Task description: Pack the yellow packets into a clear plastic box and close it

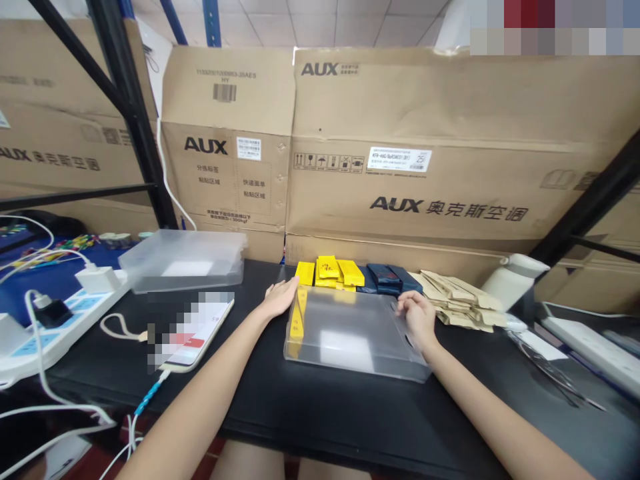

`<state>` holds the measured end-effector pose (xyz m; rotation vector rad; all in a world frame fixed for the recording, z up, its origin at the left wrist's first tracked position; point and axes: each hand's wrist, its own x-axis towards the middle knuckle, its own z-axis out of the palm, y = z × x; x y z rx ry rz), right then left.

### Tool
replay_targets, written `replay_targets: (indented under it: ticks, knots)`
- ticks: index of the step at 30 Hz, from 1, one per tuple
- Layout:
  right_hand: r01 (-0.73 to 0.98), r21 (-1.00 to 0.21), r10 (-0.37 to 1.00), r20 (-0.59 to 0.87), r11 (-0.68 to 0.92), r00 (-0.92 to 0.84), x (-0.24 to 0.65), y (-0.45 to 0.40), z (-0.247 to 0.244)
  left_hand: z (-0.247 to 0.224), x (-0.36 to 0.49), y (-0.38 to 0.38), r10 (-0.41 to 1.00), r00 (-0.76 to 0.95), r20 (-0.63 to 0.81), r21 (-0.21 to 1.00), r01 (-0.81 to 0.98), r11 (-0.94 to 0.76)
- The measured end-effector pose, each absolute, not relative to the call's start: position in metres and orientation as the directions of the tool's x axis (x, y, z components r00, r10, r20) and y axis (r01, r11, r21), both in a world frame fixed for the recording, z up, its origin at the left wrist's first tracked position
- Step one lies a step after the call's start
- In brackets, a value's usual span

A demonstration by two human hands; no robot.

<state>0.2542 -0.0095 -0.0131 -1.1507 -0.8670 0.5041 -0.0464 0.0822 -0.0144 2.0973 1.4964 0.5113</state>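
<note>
A clear plastic box (350, 337) lies on the black table in front of me. Yellow packets with handwriting (297, 320) stand along its left wall, seen through the plastic. My left hand (283, 298) is at the box's back left corner, fingers stretched out beside a yellow packet; whether it presses on the box is unclear. My right hand (419, 319) has its fingers curled over the box's right edge near the back. Just behind the box are a pile of yellow packets (327, 268), dark blue packets (385, 277) and a stack of tan paper packets (457, 297).
Another clear plastic box (187, 257) stands at the back left. A phone (200, 337) on a charging cable and a white power strip (65, 327) are on the left. At the right are a white bottle (515, 280) and glasses (543, 363). Large cardboard boxes (450, 120) line the back.
</note>
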Motion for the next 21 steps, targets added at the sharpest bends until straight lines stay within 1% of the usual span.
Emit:
replay_targets:
  ticks: [3, 7, 13, 16, 18, 21]
  knots:
    - [0.077, -0.934, 0.74, 0.326, 0.35, 0.588, 0.254, -0.009, -0.014, -0.014, -0.047, 0.082, 0.942, 0.335, 0.032, 0.616, 0.735, -0.282]
    - [0.078, -0.934, 0.742, 0.327, 0.35, 0.586, 0.254, -0.008, -0.015, -0.011, -0.048, 0.078, 0.937, 0.333, 0.103, 0.658, 0.684, -0.315]
    - [0.082, -0.933, 0.743, 0.331, 0.351, 0.581, 0.255, -0.009, -0.015, -0.01, -0.051, 0.078, 0.962, 0.198, 0.186, 0.767, 0.583, -0.268]
    - [0.083, -0.933, 0.744, 0.332, 0.351, 0.58, 0.255, -0.009, -0.015, -0.015, -0.054, 0.085, 0.965, 0.061, 0.254, 0.848, 0.465, -0.253]
    - [0.082, -0.932, 0.743, 0.332, 0.353, 0.581, 0.255, -0.009, -0.014, -0.02, -0.056, 0.091, 0.961, -0.048, 0.271, 0.909, 0.342, -0.239]
    - [0.08, -0.93, 0.74, 0.335, 0.358, 0.584, 0.253, -0.009, -0.014, -0.026, -0.057, 0.1, 0.963, -0.179, 0.201, 0.976, 0.12, -0.181]
